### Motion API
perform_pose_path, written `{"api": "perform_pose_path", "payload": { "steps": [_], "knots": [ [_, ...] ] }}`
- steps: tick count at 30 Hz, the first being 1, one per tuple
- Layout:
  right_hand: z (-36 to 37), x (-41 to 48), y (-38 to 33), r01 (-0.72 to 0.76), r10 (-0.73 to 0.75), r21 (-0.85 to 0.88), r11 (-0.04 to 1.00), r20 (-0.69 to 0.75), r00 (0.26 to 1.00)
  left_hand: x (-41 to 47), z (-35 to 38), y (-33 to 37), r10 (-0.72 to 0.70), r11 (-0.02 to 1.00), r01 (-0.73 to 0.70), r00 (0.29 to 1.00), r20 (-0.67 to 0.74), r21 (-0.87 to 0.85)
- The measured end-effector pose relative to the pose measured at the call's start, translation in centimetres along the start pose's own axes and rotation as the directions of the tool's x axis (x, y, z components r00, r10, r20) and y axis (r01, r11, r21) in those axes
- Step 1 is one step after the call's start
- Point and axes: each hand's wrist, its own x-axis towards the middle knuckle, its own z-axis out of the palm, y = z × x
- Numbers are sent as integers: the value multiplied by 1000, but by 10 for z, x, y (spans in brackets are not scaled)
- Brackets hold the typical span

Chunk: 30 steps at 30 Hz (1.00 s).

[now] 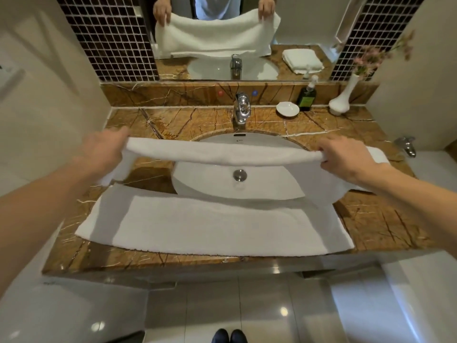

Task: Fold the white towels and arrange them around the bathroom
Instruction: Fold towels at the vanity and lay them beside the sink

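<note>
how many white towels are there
2. One long towel, gripped by left hand and right hand over the sink, front part on the counter; one folded towel at counter's right, seen in the mirror. Others may be hidden.

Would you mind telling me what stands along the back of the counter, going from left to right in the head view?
Tap → white dish → dark green pump bottle → white vase.
</note>
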Motion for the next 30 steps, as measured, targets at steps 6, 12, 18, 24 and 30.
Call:
{"api": "perform_pose_path", "payload": {
  "steps": [6, 12, 18, 24, 30],
  "knots": [
    [33, -23, -7, 98, -101, -76, 992, -41, 994, -36, 2, -7, 90, 993, -93, 995, 44, 72],
    [60, -64, -31, 285, -294, -151, 947, -41, 955, -103, 63, -1, 115, 977, -158, 955, 274, 140],
    [79, -110, -46, 413, -416, -156, 897, 10, 909, -157, 99, -11, 101, 960, -216, 860, 500, 178],
    [91, -134, -46, 426, -417, -150, 892, 90, 905, -175, 104, -5, 82, 978, -174, 825, 559, 112],
    [115, -137, -35, 395, -301, -201, 896, 378, 875, -169, 96, -5, 87, 991, -128, 794, 601, 25]
  ]
}}
